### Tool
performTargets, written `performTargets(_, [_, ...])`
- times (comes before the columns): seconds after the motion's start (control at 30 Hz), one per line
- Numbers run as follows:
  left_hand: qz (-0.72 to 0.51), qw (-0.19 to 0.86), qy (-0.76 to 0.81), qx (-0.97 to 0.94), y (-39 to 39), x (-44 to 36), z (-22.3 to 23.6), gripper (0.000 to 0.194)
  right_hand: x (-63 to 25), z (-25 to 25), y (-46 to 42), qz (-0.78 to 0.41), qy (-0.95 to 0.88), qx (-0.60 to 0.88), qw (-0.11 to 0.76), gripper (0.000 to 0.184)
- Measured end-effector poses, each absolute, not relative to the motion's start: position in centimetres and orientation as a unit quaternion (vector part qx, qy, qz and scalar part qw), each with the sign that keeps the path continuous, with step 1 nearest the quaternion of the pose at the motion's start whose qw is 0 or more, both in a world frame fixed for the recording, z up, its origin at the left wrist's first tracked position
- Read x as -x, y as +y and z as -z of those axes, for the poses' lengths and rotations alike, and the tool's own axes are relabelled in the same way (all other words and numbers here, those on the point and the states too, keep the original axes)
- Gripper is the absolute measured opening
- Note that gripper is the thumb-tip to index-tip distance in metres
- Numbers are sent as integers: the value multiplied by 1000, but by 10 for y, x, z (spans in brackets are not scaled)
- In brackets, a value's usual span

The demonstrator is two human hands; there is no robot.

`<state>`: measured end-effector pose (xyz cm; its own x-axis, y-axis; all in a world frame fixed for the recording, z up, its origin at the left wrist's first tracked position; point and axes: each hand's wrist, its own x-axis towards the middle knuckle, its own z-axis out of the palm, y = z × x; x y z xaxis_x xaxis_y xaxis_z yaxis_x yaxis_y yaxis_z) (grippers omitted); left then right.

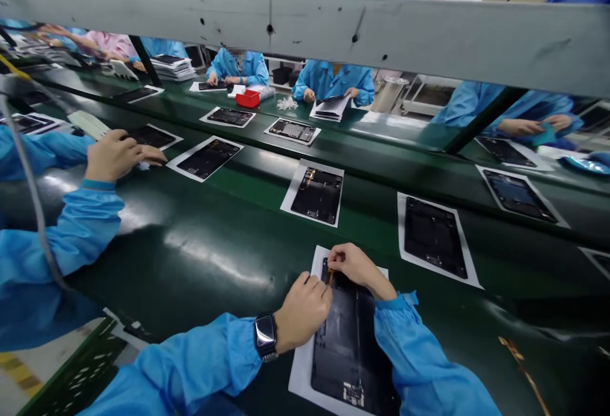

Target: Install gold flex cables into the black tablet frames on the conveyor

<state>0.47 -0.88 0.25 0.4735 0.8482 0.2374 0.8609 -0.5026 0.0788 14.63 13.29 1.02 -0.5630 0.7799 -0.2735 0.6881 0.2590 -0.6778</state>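
Observation:
A black tablet housing point(350, 340) lies on a white sheet point(302, 375) before me on the green bench. At its upper left corner, my right hand point(355, 267) pinches a short orange flex cable point(330, 276). My left hand point(305, 310), with a watch on the wrist, is closed over the housing's left edge. Its fingertips are beside the cable's lower end, and what they hold is hidden. Near the housing's bottom edge is a pale connector area point(353, 394). Another copper-coloured flex cable point(524, 371) lies on the bench to the right.
More tablet housings on sheets lie along the line, one ahead point(317, 195) and one to the right point(433, 238). A co-worker's hand point(112, 154) works at my left, by a hanging grey cable point(33, 194). A grey beam point(305, 28) crosses overhead. Other people sit opposite.

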Motion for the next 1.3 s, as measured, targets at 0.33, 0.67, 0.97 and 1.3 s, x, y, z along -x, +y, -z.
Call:
performTargets(0.33, [146, -11, -479, 865, -11, -15, 1, 20, -140, -7, 160, -403, -793, 455, -31, 16])
performTargets(0.67, [173, -24, -452, 875, -15, -4, 5, 25, -152, -17, 130, -211, -848, 484, -48, 27])
performTargets(0.97, [220, -13, -489, 844, -19, -3, 7, 23, -156, -15, 113, -87, -903, 421, -6, 15])
performTargets(1.3, [282, 5, -448, 849, -19, -5, 15, 23, -174, 1, 110, -116, -903, 410, 60, 17])
